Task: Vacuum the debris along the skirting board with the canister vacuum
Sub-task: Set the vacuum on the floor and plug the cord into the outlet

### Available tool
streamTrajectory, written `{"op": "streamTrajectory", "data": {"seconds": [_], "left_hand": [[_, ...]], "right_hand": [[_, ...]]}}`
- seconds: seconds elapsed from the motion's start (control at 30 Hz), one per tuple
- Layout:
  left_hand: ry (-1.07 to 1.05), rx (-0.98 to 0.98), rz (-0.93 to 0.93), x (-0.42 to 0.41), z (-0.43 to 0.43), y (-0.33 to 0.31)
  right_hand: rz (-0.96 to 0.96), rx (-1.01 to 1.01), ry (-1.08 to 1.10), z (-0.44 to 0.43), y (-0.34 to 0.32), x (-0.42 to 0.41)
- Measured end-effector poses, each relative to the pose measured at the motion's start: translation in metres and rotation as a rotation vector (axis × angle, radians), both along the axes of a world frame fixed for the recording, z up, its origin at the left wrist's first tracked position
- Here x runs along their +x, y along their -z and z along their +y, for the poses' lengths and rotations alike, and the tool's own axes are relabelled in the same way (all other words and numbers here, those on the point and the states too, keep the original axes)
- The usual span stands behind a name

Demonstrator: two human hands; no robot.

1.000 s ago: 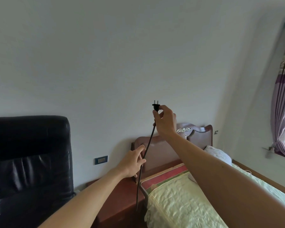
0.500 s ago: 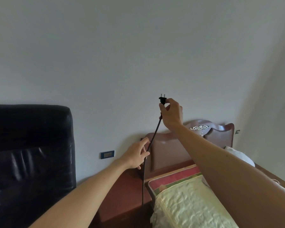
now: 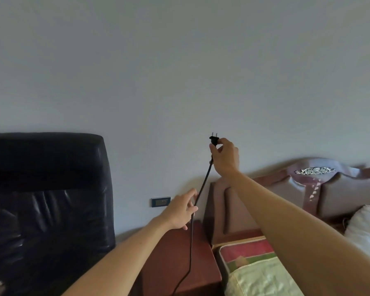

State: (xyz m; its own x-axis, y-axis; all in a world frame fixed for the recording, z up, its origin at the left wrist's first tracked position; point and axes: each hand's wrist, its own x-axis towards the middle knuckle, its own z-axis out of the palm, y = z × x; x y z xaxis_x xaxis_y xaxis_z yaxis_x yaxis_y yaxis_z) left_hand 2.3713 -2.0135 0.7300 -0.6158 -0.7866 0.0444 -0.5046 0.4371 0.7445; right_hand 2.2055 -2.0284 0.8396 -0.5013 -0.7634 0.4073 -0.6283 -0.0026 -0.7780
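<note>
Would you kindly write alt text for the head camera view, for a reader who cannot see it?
The right hand pinches a black two-pin plug, pins up, before a pale wall, while the left hand touches its cord lower down. Below are a dark wall socket, a black leather chair, a reddish bedside table and a bed's headboard.

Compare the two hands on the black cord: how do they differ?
The right hand is higher and pinches the plug; the left hand sits lower, against the cord. The right hand's fingers curl; the left hand's are looser, straighter. Both touch the same cord.
</note>
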Motion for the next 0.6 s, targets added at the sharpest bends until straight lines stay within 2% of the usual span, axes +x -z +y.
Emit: {"op": "streamTrajectory", "data": {"seconds": [0.6], "left_hand": [[-0.062,0.199,-0.070,0.037,-0.104,0.089]], "right_hand": [[-0.104,0.181,-0.063,-0.127,0.111,0.023]]}}
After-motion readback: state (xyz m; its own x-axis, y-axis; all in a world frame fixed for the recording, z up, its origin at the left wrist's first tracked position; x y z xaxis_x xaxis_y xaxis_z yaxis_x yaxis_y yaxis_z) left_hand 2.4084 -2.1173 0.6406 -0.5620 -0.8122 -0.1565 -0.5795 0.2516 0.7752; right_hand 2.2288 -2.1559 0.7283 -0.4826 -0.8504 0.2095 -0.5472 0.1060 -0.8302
